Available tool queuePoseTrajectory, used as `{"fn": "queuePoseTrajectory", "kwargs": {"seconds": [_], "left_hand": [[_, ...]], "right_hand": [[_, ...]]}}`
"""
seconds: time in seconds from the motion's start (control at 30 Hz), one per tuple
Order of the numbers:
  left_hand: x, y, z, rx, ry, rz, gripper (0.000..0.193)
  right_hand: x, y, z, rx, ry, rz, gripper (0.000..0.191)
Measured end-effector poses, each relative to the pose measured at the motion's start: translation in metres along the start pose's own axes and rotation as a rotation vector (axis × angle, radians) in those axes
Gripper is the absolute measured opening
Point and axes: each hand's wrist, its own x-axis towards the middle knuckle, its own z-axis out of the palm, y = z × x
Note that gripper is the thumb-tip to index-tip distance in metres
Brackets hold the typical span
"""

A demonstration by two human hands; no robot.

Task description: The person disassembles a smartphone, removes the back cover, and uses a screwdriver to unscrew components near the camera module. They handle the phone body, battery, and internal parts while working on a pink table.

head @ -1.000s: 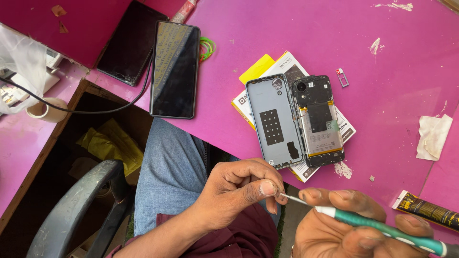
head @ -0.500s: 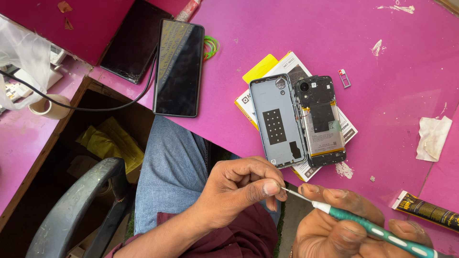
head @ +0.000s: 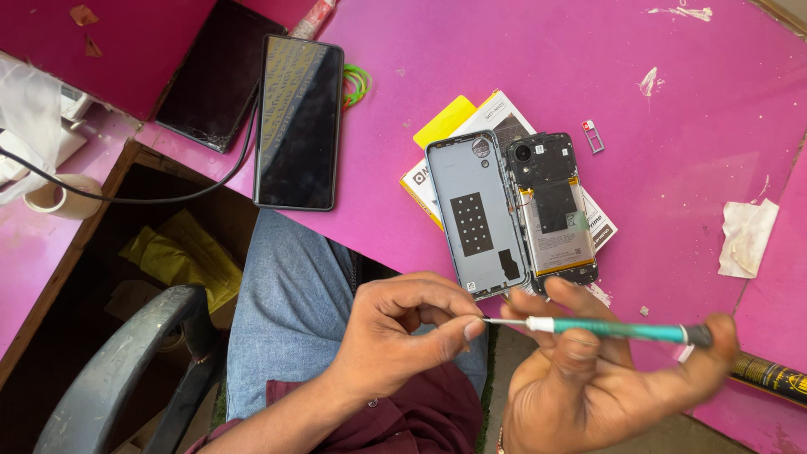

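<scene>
My right hand (head: pixel 605 382) holds a teal-handled screwdriver (head: pixel 618 329) level, with its thin metal tip pointing left. My left hand (head: pixel 403 336) pinches that tip between thumb and forefinger. Both hands hover over my lap at the front edge of the pink table (head: pixel 521 59). Just beyond them lies an opened phone (head: pixel 553 210) with its battery and board showing. Its grey back cover (head: pixel 472 217) lies inside-up beside it on the left. Both rest on a white and yellow box (head: pixel 458 122).
Two dark phones (head: pixel 298 122) (head: pixel 220 71) lie at the back left, with a black cable (head: pixel 126 200) and green rubber bands (head: pixel 356 82) nearby. A small SIM tray (head: pixel 594 136), a crumpled tissue (head: pixel 746 237) and a black-yellow tube (head: pixel 769 376) sit right. A chair arm (head: pixel 118 370) is lower left.
The screwdriver has risen and levelled out in my right hand. My left fingers stay pinched on its tip. The view has shifted slightly, and the phone parts lie unchanged.
</scene>
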Motion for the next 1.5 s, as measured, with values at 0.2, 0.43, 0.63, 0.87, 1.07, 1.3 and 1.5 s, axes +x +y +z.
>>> {"fn": "queuePoseTrajectory", "kwargs": {"seconds": [0.2,0.43,0.63,0.87,1.07,1.3,1.5], "left_hand": [[0.006,0.002,-0.004,-0.035,0.043,-0.02,0.012],[0.011,0.001,0.0,0.079,0.06,-0.013,0.012],[0.018,0.006,0.0,0.126,0.039,-0.024,0.016],[0.026,0.013,-0.007,0.119,0.059,0.067,0.043],[0.044,0.012,-0.041,0.85,0.172,0.434,0.026],[0.062,-0.004,-0.061,0.901,0.114,0.666,0.022],[0.061,-0.006,-0.064,0.901,0.117,0.651,0.02]], "right_hand": [[-0.003,0.007,-0.013,-0.17,-0.223,0.017,0.098],[-0.001,0.022,-0.029,-0.076,-0.175,0.047,0.098],[0.003,0.029,-0.027,-0.059,-0.15,0.057,0.096],[0.034,0.033,-0.022,-0.046,-0.132,-0.029,0.098],[0.116,0.061,-0.016,-0.322,-0.286,-0.291,0.096],[0.159,0.094,-0.018,-0.489,-0.643,-0.307,0.09],[0.16,0.105,-0.014,-0.534,-0.695,-0.389,0.089]]}}
